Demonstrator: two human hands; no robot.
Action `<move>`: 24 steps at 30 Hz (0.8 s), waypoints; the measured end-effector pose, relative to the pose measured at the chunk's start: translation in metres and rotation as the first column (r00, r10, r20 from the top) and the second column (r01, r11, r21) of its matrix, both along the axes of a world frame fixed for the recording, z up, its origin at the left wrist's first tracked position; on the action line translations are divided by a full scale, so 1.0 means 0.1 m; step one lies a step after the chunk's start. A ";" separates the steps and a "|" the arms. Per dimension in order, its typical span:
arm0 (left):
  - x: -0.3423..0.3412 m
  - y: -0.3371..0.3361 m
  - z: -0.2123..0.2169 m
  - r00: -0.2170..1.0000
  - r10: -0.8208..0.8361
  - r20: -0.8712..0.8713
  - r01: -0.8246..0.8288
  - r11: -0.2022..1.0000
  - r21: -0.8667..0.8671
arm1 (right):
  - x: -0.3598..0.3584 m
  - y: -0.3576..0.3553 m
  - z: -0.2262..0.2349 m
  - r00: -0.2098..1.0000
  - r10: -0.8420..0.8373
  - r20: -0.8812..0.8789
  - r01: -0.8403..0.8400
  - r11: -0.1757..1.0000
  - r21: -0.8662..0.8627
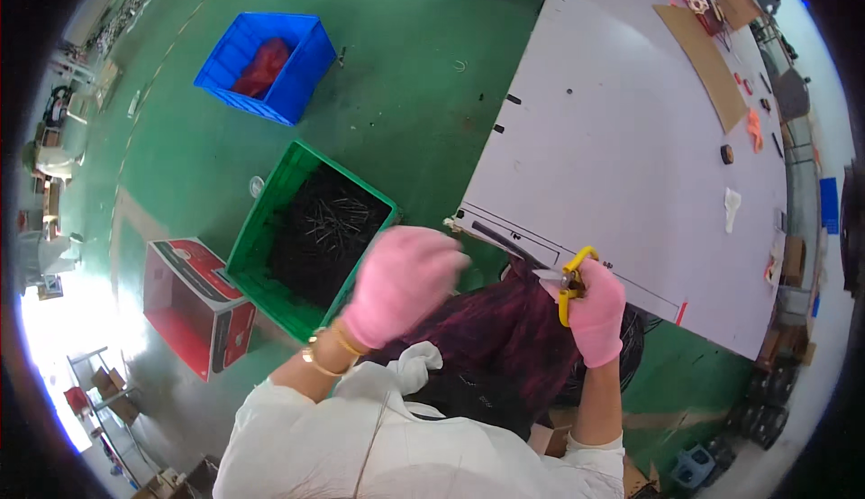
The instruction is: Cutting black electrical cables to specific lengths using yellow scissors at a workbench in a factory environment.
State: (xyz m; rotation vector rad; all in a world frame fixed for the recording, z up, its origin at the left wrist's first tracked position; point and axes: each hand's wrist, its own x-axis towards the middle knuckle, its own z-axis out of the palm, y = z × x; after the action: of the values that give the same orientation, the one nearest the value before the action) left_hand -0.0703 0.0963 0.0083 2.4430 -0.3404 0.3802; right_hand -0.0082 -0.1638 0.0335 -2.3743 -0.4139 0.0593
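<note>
My right hand point(598, 312), in a pink glove, is closed on yellow-handled scissors point(569, 294). Their blades point left, just off the near edge of the white table. Close to the blade tips lies a dark strip or tube point(506, 243), slanting along the table's front edge. My left hand point(407, 276), also pink-gloved, is between that edge and a green crate point(302, 152). Motion blurs its fingers, so whether they hold anything does not show. Inside the crate are many thin black pieces point(333, 220). Dark red and black fabric point(491, 332) covers my lap.
The white table point(622, 139) fills the right side, with cardboard point(703, 67), a tape roll point(726, 154) and small tools along its far right. A blue crate point(309, 71) with a red bag stands on the green floor. Left of the green crate is an open carton point(194, 296).
</note>
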 end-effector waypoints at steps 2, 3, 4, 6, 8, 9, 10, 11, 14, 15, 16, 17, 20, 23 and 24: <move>0.12 -0.39 -0.09 0.976 0.001 0.217 0.018 0.996 -0.086 | 0.07 0.08 -0.01 0.999 0.016 -0.046 -0.018 0.999 -0.036; 0.16 -0.50 -0.10 0.966 -0.002 0.259 0.014 0.999 -0.046 | 0.09 0.12 -0.03 0.999 0.026 -0.046 -0.028 0.999 -0.044; 0.23 -0.59 -0.18 0.964 0.012 0.264 -0.007 1.000 -0.018 | 0.11 0.15 -0.04 0.999 0.040 -0.037 -0.043 0.996 -0.073; 0.34 -0.68 -0.31 0.963 0.036 0.268 -0.039 0.999 0.004 | 0.16 0.19 -0.05 0.997 0.065 -0.029 -0.067 0.992 -0.106; 0.41 -0.73 -0.38 0.978 0.031 0.208 -0.028 0.999 -0.018 | 0.17 0.19 -0.06 0.992 0.120 0.048 -0.110 0.981 -0.162; 0.43 -0.75 -0.43 0.978 0.039 0.205 -0.035 0.999 -0.024 | 0.18 0.19 -0.07 0.991 0.127 0.044 -0.118 0.979 -0.168; 0.44 -0.77 -0.48 0.977 0.051 0.207 -0.045 0.998 -0.033 | 0.19 0.18 -0.07 0.991 0.125 0.036 -0.116 0.975 -0.192; 0.44 -0.78 -0.49 0.975 0.063 0.211 -0.055 0.998 -0.041 | 0.18 0.19 -0.06 0.992 0.125 0.031 -0.115 0.970 -0.215; 0.43 -0.76 -0.46 0.981 0.054 0.185 -0.047 0.998 -0.044 | 0.20 0.22 -0.01 0.994 0.105 -0.017 -0.106 0.969 -0.224; 0.43 -0.77 -0.48 0.982 0.060 0.181 -0.052 0.998 -0.047 | 0.20 0.22 -0.01 0.994 0.110 -0.021 -0.112 0.967 -0.227; 0.44 -0.77 -0.48 0.978 0.068 0.197 -0.058 0.997 -0.058 | 0.20 0.21 -0.01 0.994 0.110 -0.010 -0.110 0.967 -0.231; 0.45 -0.78 -0.49 0.974 0.075 0.214 -0.061 0.996 -0.070 | 0.20 0.21 -0.01 0.994 0.108 0.002 -0.104 0.966 -0.236; 0.45 -0.78 -0.54 0.980 0.054 0.193 -0.046 0.998 -0.048 | 0.22 0.24 0.01 0.993 0.122 -0.004 -0.119 0.960 -0.252; 0.44 -0.79 -0.57 0.979 0.068 0.194 -0.059 0.997 -0.050 | 0.22 0.23 0.00 0.992 0.128 -0.008 -0.125 0.956 -0.264; 0.44 -0.79 -0.57 0.979 0.067 0.193 -0.058 0.997 -0.052 | 0.22 0.23 0.00 0.992 0.127 -0.008 -0.124 0.956 -0.266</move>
State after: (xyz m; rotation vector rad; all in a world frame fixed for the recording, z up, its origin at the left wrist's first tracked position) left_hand -0.0262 0.0173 -0.0492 2.3810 -0.3344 0.6506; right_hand 0.0139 -0.1406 0.0331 -2.6101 -0.5936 0.1729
